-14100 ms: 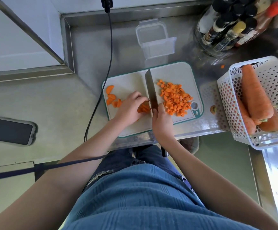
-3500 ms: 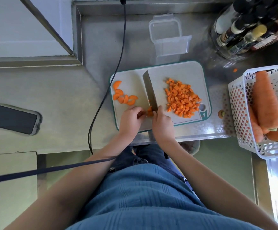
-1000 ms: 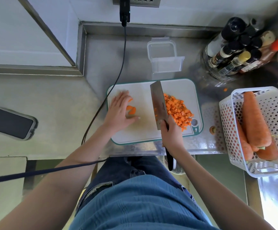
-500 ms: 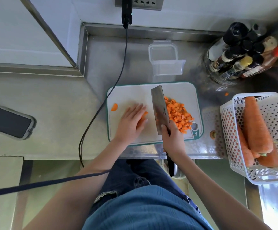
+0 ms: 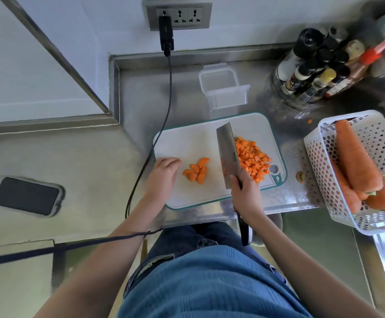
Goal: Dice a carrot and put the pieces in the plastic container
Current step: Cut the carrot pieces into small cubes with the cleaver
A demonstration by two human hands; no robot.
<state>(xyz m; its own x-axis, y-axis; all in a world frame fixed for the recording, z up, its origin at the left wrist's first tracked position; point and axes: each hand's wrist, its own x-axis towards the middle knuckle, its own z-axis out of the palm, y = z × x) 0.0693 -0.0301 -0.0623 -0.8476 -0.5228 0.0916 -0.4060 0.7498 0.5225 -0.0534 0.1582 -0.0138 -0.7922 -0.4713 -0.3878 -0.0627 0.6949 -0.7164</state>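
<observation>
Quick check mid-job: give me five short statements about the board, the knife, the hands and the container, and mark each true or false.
1. The right hand grips the knife. True.
2. The plastic container already holds diced carrot. False: it looks empty; the diced pile is on the cutting board.
3. The left hand presses down on the carrot slices. False: it rests just left of them, not on them.
4. The diced pile lies to the right of the knife blade. True.
5. The white basket is empty. False: it holds whole carrots.
</observation>
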